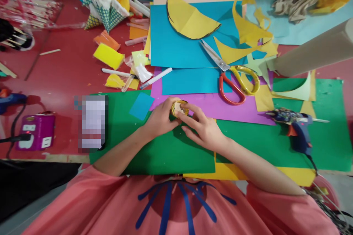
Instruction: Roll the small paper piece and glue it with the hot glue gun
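Both hands meet over the green foam sheet (154, 154) in front of me. My left hand (161, 119) is curled around a small round yellow craft piece (179, 108) with a dark rim. My right hand (202, 128) pinches the same piece from the right, its fingertips on the top. The lower half of the piece is hidden by my fingers. A purple sheet (220, 104) lies just beyond the hands.
Red and yellow scissors (231, 77) lie on blue paper (176, 44) with yellow offcuts (190, 20). A blue glue gun (296, 128) rests at the right, a purple power strip (37, 132) and a phone (92, 123) at the left. Glue sticks (156, 78) and foam scraps litter the red floor.
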{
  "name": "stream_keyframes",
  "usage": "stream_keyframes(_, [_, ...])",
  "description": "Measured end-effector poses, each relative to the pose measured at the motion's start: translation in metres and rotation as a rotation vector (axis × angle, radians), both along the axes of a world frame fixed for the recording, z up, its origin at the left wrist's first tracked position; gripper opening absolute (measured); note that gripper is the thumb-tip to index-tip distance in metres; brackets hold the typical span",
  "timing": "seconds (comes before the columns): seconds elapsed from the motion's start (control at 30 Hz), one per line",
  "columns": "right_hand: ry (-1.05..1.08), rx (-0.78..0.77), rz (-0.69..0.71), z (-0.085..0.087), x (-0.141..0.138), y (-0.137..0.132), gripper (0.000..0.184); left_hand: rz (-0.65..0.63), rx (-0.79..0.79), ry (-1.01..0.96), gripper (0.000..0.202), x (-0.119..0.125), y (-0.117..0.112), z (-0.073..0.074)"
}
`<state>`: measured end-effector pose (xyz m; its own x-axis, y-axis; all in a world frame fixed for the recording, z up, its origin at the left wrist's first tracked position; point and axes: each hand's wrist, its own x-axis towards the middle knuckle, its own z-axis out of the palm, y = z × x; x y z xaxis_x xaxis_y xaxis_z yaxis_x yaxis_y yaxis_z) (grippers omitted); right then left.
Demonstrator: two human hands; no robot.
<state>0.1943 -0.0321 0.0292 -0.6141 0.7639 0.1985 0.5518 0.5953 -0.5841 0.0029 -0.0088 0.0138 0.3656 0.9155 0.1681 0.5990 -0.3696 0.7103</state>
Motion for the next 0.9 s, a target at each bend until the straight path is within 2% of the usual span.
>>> stream_keyframes(0.17, [0.119,-0.048,0.027,-0.001,0.003,0.001,0.049,0.046,-0.023,0.024,0.042,-0.005,0.001,0.0])
stream_keyframes(0.3, [0.156,-0.023,-0.024,0.001,0.005,0.0,0.045,0.08,-0.068,0.046,0.045,-0.006,0.0,-0.003])
stream_keyframes(0.4, [0.198,-0.016,-0.013,0.001,0.005,0.0,0.045,0.083,-0.088,0.009,0.049,-0.007,0.0,-0.007])
stream_keyframes(0.57, [0.152,-0.005,0.013,-0.001,0.003,-0.001,0.042,0.034,-0.119,-0.051,0.046,-0.008,0.0,-0.011])
stream_keyframes(0.9, [0.089,-0.017,-0.015,0.003,-0.002,-0.004,0.043,0.052,-0.101,0.053,0.044,-0.008,0.002,-0.011])
